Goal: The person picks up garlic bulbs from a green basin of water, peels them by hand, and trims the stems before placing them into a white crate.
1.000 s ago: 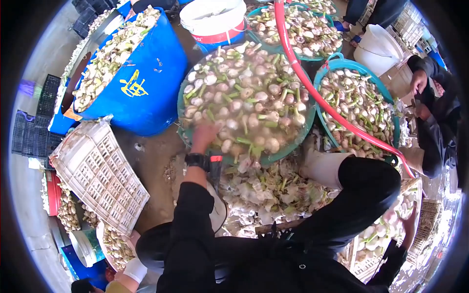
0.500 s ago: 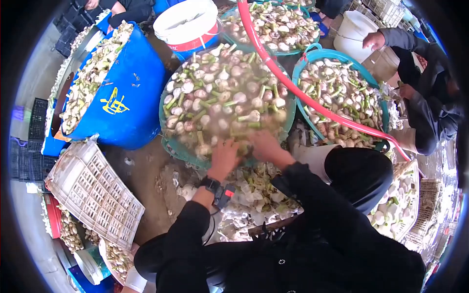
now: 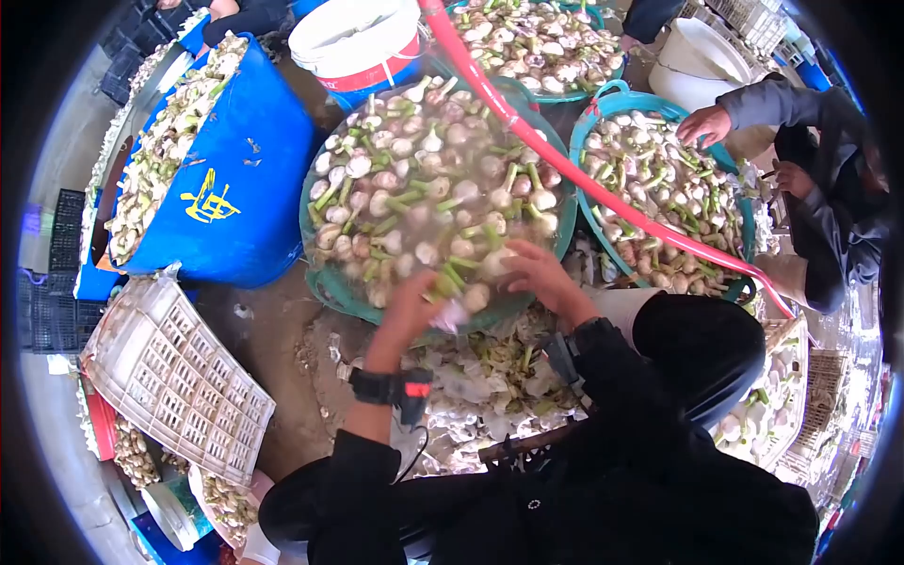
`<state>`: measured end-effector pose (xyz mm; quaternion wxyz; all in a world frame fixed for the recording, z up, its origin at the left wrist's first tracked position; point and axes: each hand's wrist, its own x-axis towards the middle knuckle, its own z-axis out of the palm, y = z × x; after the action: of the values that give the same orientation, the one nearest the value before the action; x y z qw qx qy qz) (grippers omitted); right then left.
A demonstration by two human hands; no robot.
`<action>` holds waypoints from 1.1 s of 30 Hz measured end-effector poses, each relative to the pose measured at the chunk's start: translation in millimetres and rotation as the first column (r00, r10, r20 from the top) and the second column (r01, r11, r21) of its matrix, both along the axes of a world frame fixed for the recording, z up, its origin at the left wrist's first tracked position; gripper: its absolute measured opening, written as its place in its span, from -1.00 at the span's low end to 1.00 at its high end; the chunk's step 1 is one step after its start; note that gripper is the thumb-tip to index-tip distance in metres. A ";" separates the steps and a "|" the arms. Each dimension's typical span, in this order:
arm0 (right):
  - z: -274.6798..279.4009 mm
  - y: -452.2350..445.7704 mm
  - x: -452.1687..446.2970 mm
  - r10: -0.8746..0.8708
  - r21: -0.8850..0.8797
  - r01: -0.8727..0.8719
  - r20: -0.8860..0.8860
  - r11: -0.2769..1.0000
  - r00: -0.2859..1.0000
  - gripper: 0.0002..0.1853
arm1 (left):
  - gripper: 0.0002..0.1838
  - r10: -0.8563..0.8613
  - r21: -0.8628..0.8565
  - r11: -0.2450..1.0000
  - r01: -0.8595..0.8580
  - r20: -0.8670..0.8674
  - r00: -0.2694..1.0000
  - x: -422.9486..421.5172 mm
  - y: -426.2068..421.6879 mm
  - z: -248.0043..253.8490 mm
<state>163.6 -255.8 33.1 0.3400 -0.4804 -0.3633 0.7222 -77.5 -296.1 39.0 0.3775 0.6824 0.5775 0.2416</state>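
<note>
A wide green tub (image 3: 330, 290) heaped with garlic bulbs stands right in front of me. My left hand (image 3: 407, 311) is at its near rim, fingers closed on a pale, pinkish garlic bulb (image 3: 451, 317) blurred by motion. To its right, my right hand (image 3: 546, 280) reaches over the same rim, its fingers curled against a whitish garlic bulb (image 3: 495, 263) on the near side of the heap. The palm side of each hand is hidden. Below both hands lies a pile of garlic skins and trimmings (image 3: 494, 377) between my legs.
A red hose (image 3: 603, 200) crosses over the tubs. A blue barrel (image 3: 235, 188) of garlic tilts at left, above an overturned white crate (image 3: 184, 372). Another person's hand (image 3: 704, 125) is over the right-hand teal tub (image 3: 586, 193). A white bucket (image 3: 353, 61) stands behind.
My hands have drawn back toward me and apart. A pale bulb now shows at my left fingers. The other person's hand has moved down and left over the right-hand tub.
</note>
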 end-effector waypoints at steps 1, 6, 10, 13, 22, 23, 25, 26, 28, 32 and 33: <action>4.7 -3.7 0.4 -0.031 -0.115 0.014 -0.150 0.993 0.988 -0.53 | -0.58 -0.194 -0.075 0.977 0.198 0.053 0.980 15.0 -11.0 17.7; 16.3 -25.0 -4.0 0.086 0.237 -0.068 -0.067 0.969 0.994 -0.55 | -0.72 0.171 -0.206 0.972 -0.115 0.280 0.945 48.6 -7.3 30.1; 28.9 -40.8 -1.0 0.019 0.623 -0.186 0.266 0.760 0.964 -0.55 | -0.81 0.336 -0.397 0.908 -0.137 0.493 0.802 71.9 -16.2 42.0; 45.0 -50.7 3.7 -0.020 0.688 -0.251 0.360 0.681 0.933 -0.55 | -0.82 0.418 -0.442 0.883 -0.159 0.585 0.695 78.4 -29.1 35.3; 38.1 -56.9 4.7 -0.119 0.764 -0.311 0.448 0.565 0.886 -0.44 | -0.87 0.468 -0.434 0.876 -0.210 0.660 0.587 84.0 -40.7 22.2; 39.5 -57.8 8.0 -0.078 0.733 -0.304 0.437 0.609 0.896 -0.44 | -0.86 0.472 -0.480 0.866 -0.142 0.687 0.553 83.3 -43.0 25.4; 50.2 -61.1 11.1 0.002 0.658 -0.309 0.423 0.687 0.906 -0.45 | -0.86 0.476 -0.494 0.855 -0.159 0.623 0.620 84.6 -44.2 27.2; 48.8 -59.1 11.7 0.001 0.679 -0.310 0.415 0.666 0.910 -0.45 | -0.86 0.466 -0.470 0.866 -0.172 0.630 0.621 86.9 -42.8 29.0; 43.6 -61.0 11.7 -0.005 0.682 -0.307 0.415 0.664 0.910 -0.46 | -0.87 0.466 -0.438 0.873 -0.215 0.619 0.632 88.7 -43.8 30.7; 31.2 -59.2 11.5 0.028 0.638 -0.284 0.381 0.716 0.924 -0.49 | -0.87 0.512 -0.463 0.848 -0.258 0.590 0.625 89.2 -41.5 22.5; 38.4 -62.1 10.1 -0.006 0.661 -0.299 0.417 0.688 0.909 -0.50 | -0.86 0.534 -0.459 0.838 -0.296 0.575 0.619 89.8 -43.3 26.3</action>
<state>173.7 -318.0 71.5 0.3601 -0.4128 -0.7112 0.4407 12.3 -339.4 65.3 0.6003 0.3185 0.5714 0.4601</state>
